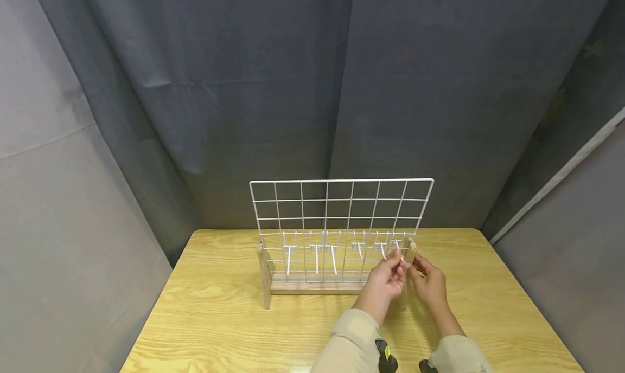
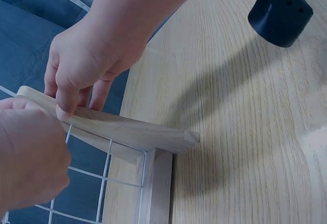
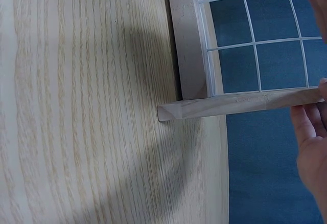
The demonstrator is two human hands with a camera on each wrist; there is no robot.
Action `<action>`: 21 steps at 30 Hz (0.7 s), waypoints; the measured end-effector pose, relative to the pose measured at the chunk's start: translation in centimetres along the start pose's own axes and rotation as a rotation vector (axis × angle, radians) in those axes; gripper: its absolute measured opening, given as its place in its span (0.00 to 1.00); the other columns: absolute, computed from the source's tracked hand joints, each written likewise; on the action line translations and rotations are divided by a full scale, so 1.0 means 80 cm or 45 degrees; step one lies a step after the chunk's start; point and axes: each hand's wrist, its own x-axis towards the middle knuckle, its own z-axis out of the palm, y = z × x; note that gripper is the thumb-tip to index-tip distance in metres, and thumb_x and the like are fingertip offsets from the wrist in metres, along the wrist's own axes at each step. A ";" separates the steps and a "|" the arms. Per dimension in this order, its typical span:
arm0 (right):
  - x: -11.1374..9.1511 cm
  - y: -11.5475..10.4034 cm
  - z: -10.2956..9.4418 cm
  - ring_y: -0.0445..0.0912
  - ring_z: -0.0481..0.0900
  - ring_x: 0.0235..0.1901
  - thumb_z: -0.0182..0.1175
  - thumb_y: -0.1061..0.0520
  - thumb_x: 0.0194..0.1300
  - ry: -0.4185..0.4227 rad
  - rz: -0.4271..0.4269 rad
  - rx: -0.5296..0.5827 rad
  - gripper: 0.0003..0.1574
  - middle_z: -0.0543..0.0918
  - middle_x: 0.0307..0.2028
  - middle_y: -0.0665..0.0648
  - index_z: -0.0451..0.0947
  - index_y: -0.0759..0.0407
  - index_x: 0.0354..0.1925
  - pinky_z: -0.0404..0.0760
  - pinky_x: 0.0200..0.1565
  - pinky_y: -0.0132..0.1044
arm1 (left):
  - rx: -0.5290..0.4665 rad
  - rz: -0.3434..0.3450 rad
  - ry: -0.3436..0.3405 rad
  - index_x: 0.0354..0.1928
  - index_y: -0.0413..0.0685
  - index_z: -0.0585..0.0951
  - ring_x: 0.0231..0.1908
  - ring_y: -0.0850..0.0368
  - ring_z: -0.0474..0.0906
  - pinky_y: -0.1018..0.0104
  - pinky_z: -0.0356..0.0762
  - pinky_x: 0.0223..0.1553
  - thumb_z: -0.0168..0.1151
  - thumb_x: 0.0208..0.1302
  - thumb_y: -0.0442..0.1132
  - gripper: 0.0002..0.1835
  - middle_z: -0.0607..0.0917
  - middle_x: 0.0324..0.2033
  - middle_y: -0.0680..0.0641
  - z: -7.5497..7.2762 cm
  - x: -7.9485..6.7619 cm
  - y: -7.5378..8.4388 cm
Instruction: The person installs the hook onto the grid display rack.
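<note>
A white wire grid panel stands in a wooden stand, with several white wire hooks hung along its lower half. My left hand is at the right end of the row, pinching a white wire hook with thumb and fingertips. Beside it, my right hand grips the right wooden side post, thumb on one side and fingers on the other. In the right wrist view, part of the right hand shows on that post. The left hand hides its hook in the left wrist view.
The stand rests on a wood-grain table, whose back edge lies just behind it. Dark grey curtains hang behind the table. Lighter grey panels flank it on both sides.
</note>
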 end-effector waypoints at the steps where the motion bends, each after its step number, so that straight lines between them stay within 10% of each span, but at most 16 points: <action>1: 0.000 0.000 0.000 0.36 0.77 0.40 0.60 0.67 0.61 0.003 -0.005 -0.002 0.22 0.80 0.43 0.70 0.73 0.74 0.53 0.75 0.38 0.20 | 0.003 0.005 0.006 0.33 0.45 0.81 0.21 0.66 0.74 0.87 0.68 0.22 0.65 0.57 0.33 0.02 0.78 0.25 0.49 -0.001 0.000 0.000; 14: -0.007 -0.011 0.000 0.59 0.78 0.44 0.59 0.68 0.61 0.039 -0.015 -0.060 0.20 0.80 0.43 0.71 0.73 0.74 0.52 0.73 0.37 0.17 | 0.103 0.052 -0.024 0.29 0.47 0.80 0.21 0.68 0.74 0.87 0.68 0.22 0.66 0.56 0.35 0.02 0.80 0.24 0.51 -0.024 -0.004 0.003; 21: -0.042 -0.021 -0.012 0.37 0.77 0.36 0.59 0.61 0.64 0.084 0.117 -0.165 0.17 0.82 0.42 0.64 0.76 0.68 0.50 0.70 0.35 0.14 | 0.185 0.051 -0.112 0.30 0.47 0.80 0.21 0.69 0.75 0.87 0.68 0.21 0.65 0.57 0.37 0.03 0.80 0.24 0.53 -0.057 -0.030 0.014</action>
